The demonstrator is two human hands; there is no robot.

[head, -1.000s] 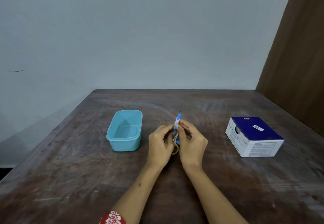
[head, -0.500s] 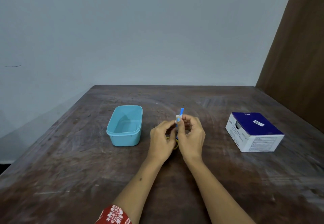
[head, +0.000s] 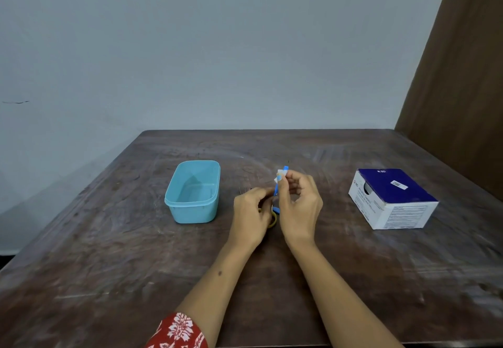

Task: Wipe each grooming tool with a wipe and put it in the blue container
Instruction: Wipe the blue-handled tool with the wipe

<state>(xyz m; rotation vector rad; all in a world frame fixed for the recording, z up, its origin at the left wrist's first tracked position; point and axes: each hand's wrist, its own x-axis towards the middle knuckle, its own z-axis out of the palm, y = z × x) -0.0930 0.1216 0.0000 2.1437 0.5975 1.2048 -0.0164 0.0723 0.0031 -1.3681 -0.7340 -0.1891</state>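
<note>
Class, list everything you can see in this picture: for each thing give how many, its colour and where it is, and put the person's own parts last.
table: one, dark brown worn wood, fills the lower half of the view.
blue container: one, light blue, on the table left of the hands, nothing seen inside.
box: one, white with a dark blue top, on the table at the right.
grooming tool: one, blue with a yellow loop at its lower end, held upright between both hands.
wipe: one, white, wrapped round the tool's upper end.
wall: pale grey, behind the table.
sleeve: one, red with white flowers, bottom edge.
left hand: grips the tool's lower part.
right hand: pinches the wipe.
</note>
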